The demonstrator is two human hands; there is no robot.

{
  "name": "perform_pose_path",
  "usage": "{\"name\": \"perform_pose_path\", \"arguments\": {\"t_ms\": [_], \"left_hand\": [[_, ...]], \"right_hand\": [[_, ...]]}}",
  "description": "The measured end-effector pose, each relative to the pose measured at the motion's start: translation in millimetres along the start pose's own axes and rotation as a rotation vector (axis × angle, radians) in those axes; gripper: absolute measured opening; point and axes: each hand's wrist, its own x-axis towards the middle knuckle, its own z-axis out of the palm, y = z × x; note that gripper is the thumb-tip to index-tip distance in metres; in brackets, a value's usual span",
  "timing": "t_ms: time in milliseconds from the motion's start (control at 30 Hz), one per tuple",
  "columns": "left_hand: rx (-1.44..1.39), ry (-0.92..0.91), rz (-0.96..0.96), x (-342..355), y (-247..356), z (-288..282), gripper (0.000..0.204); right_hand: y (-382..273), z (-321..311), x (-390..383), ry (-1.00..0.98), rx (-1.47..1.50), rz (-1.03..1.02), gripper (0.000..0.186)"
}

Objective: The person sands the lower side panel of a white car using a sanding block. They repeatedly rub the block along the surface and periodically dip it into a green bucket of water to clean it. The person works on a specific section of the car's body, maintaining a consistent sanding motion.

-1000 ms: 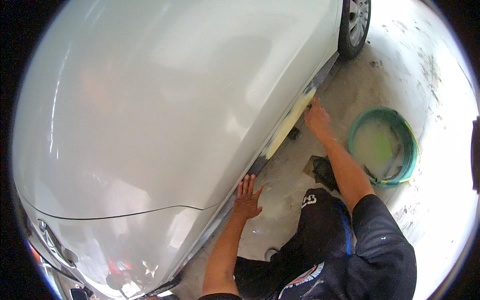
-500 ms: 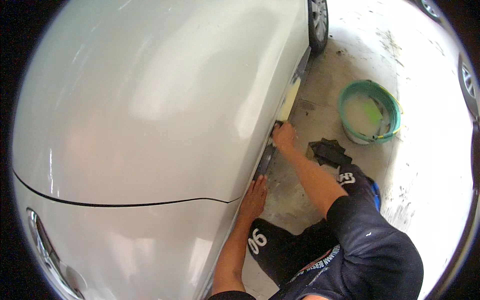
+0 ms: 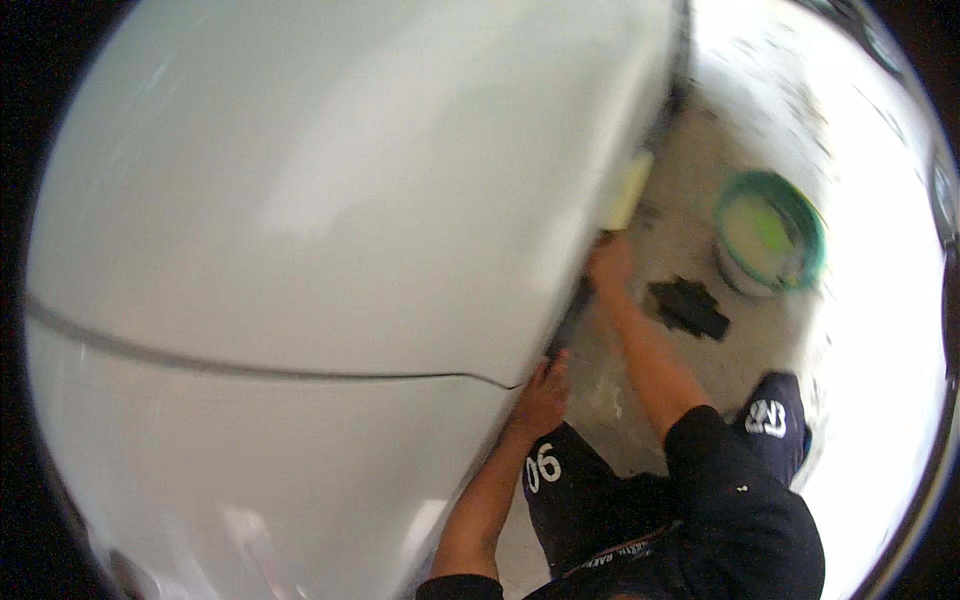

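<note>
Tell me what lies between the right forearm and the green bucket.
In the head view, a dark, irregular object lies on the floor between right forearm and bucket, too blurred to identify.

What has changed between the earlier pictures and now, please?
The bare right hand moved from the far end of the pale-yellow strip toward the bare left hand, which stays by the lower edge of the glossy white car. The round green bucket stays put.

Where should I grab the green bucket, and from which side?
Probably by opposite sides of the bucket's rim, left hand and right hand together, coming from your near side. It's open-topped and holds cloudy liquid, so an even hold should limit tipping; any handle is too blurred to judge.
</note>
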Motion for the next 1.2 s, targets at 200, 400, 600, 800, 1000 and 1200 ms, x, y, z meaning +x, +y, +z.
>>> {"name": "perform_pose_path", "arguments": {"t_ms": [200, 400, 600, 800, 1000, 1200], "left_hand": [[-0.490, 0.156, -0.108, 6, 2, -4, 0.033], [-0.433, 0.215, -0.136, 20, 4, -30, 0.033], [-0.397, 0.260, -0.155, 21, 27, -27, 0.034], [-0.397, 0.269, -0.142, 8, 19, -42, 0.034], [-0.359, 0.252, -0.084, 13, 1, -38, 0.035], [-0.162, 0.054, -0.039, -7, -21, -40, 0.035]], "right_hand": [[18, 18, 50, -0.125, -0.084, -0.375, 0.031], [-15, 20, -20, -0.265, -0.073, -0.605, 0.034], [-10, 9, -55, -0.347, -0.113, -0.681, 0.038], [-12, -5, -69, -0.336, -0.156, -0.653, 0.042], [16, -11, -53, -0.286, -0.162, -0.567, 0.046], [-1, 28, -14, -0.001, -0.050, -0.281, 0.036]]}}
